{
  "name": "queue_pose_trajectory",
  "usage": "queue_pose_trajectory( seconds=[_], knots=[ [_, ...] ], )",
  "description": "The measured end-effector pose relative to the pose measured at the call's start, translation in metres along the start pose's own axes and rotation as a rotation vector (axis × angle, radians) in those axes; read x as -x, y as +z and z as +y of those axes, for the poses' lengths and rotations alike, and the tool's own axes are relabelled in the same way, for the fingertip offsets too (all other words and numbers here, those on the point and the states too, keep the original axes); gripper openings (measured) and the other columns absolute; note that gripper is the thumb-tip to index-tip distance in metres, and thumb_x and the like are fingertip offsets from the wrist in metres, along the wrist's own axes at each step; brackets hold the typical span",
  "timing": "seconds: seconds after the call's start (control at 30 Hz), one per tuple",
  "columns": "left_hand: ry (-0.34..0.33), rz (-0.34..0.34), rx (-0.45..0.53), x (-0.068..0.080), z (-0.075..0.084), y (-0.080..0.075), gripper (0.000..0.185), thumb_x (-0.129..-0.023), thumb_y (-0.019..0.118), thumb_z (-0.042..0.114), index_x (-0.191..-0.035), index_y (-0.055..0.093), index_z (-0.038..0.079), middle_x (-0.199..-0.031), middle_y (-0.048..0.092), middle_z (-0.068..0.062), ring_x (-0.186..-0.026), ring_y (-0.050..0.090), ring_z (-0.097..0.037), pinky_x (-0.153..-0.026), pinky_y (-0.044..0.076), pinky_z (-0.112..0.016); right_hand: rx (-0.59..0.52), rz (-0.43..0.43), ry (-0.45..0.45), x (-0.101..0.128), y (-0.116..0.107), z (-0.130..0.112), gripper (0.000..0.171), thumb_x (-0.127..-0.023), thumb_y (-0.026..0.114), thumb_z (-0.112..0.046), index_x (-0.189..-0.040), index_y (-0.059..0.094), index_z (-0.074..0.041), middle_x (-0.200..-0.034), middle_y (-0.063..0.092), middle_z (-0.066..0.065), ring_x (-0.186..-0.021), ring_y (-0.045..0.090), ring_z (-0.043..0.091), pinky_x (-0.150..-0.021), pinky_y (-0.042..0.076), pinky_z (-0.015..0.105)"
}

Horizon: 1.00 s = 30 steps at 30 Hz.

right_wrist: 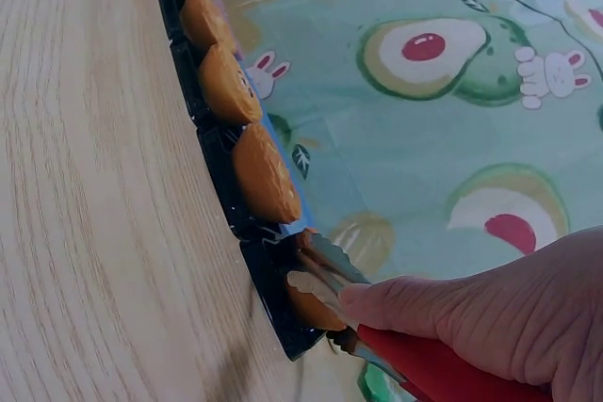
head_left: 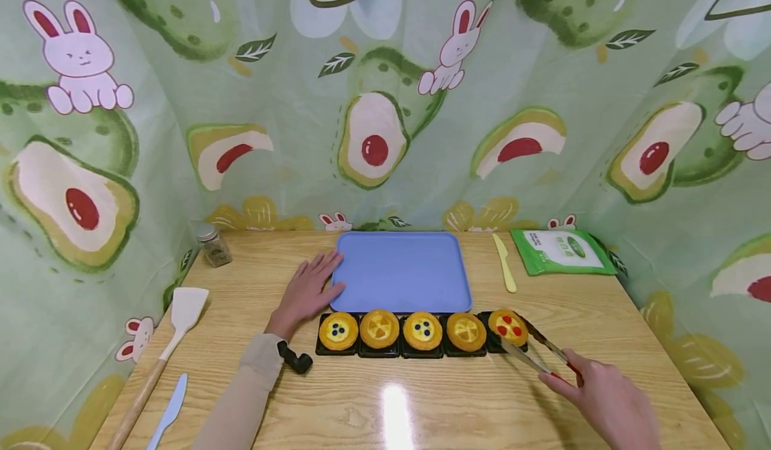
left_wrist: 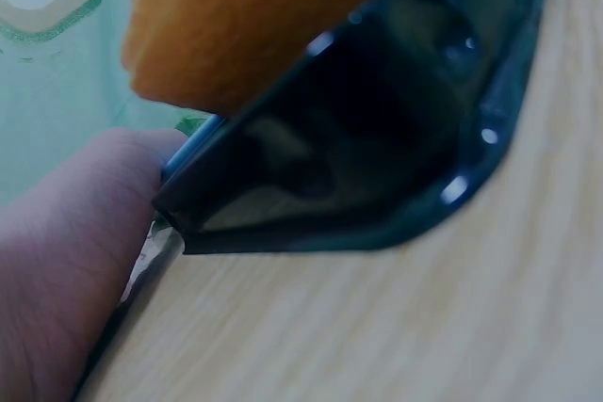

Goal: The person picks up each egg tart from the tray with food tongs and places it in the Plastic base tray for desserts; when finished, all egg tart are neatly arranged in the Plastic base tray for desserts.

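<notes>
Several small tarts sit in black cups in a row along the near edge of a blue tray [head_left: 401, 272]. My right hand [head_left: 602, 403] grips red-handled metal tongs [head_left: 536, 356], and their tips clasp the rightmost tart [head_left: 508, 325], which has red dots; the right wrist view shows the tongs [right_wrist: 334, 280] around that tart [right_wrist: 316, 303]. My left hand [head_left: 307, 289] rests flat on the table with fingers against the tray's left edge. The left wrist view shows my hand [left_wrist: 66, 251] beside a black cup [left_wrist: 377, 138] with an orange tart.
A wooden-handled spatula [head_left: 165, 349] and a pale blue knife [head_left: 171, 410] lie at the front left. A small jar [head_left: 213, 244] stands at the back left. A yellow knife [head_left: 503, 262] and a green packet [head_left: 563, 251] lie at the back right. Patterned cloth walls surround the table.
</notes>
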<state>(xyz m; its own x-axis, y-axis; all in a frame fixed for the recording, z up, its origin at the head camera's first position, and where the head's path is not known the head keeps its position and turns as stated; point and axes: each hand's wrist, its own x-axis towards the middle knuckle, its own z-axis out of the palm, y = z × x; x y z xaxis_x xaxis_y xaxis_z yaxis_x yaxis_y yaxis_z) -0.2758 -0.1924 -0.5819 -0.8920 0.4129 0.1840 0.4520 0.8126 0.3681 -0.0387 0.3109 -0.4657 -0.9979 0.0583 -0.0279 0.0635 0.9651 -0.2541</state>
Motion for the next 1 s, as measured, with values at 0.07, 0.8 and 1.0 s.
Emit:
queue_pose_trajectory(
  seconds=[0.07, 0.8, 1.0],
  knots=[
    [0.004, 0.005, 0.004, 0.0, 0.001, 0.0, 0.073, -0.106, 0.048, 0.057, -0.167, 0.03, 0.023, -0.173, 0.025, 0.0, -0.159, 0.022, -0.035, -0.126, 0.013, -0.061, -0.002, 0.007, 0.0, -0.001, 0.001, 0.0, 0.053, -0.09, 0.075, -0.058, -0.076, 0.043, -0.018, -0.06, 0.033, -0.005, -0.052, 0.037, 0.014, -0.048, 0.023, 0.031],
    [-0.003, 0.003, 0.006, 0.001, 0.003, -0.002, 0.073, -0.105, 0.048, 0.057, -0.167, 0.029, 0.023, -0.173, 0.024, 0.001, -0.159, 0.021, -0.035, -0.126, 0.013, -0.061, -0.018, -0.067, 0.047, 0.004, -0.011, 0.0, 0.054, -0.087, 0.074, -0.065, -0.083, 0.051, -0.017, -0.064, 0.043, -0.001, -0.055, 0.041, 0.016, -0.049, 0.027, 0.032],
    [-0.011, -0.008, 0.005, 0.0, 0.002, -0.001, 0.073, -0.106, 0.047, 0.058, -0.168, 0.027, 0.025, -0.174, 0.022, 0.004, -0.16, 0.02, -0.032, -0.127, 0.012, -0.059, -0.032, -0.072, 0.076, 0.01, -0.023, 0.005, 0.055, -0.088, 0.072, -0.067, -0.082, 0.049, -0.017, -0.066, 0.042, -0.002, -0.055, 0.04, 0.016, -0.049, 0.026, 0.032]
  ],
)
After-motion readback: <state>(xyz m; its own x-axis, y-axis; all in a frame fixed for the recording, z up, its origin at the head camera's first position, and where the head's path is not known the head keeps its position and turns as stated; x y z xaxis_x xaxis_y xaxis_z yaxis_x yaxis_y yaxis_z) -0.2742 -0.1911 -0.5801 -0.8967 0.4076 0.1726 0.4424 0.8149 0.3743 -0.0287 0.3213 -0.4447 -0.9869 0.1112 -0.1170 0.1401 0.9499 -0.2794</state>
